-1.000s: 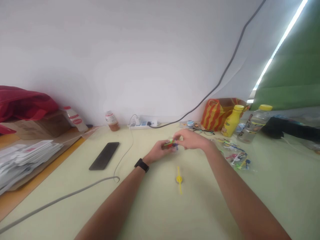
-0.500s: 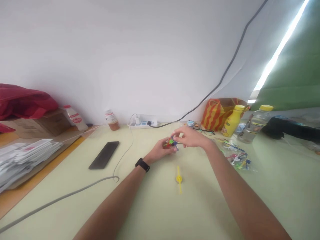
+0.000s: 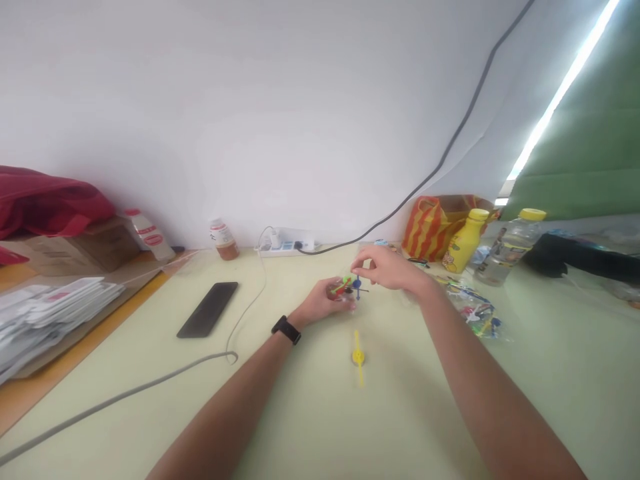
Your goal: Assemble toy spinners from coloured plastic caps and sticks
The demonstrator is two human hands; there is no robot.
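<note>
My left hand is curled round a small cluster of plastic pieces, with a green piece on top and some red beneath it. My right hand pinches the upper end of a blue plastic piece that has a round middle and thin arms. The blue piece hangs right beside the green one; whether they touch I cannot tell. Below both hands, a yellow plastic piece with a round centre and two long thin arms lies on the table.
Bagged colourful plastic pieces lie right of my right forearm. Behind them stand a yellow bottle, a clear bottle and a striped bag. A black phone-like slab, grey cable and power strip are leftward.
My right hand has drawn slightly right with the blue piece, which now hangs upright beside the cluster. The green piece shows more plainly. My left hand has barely moved.
</note>
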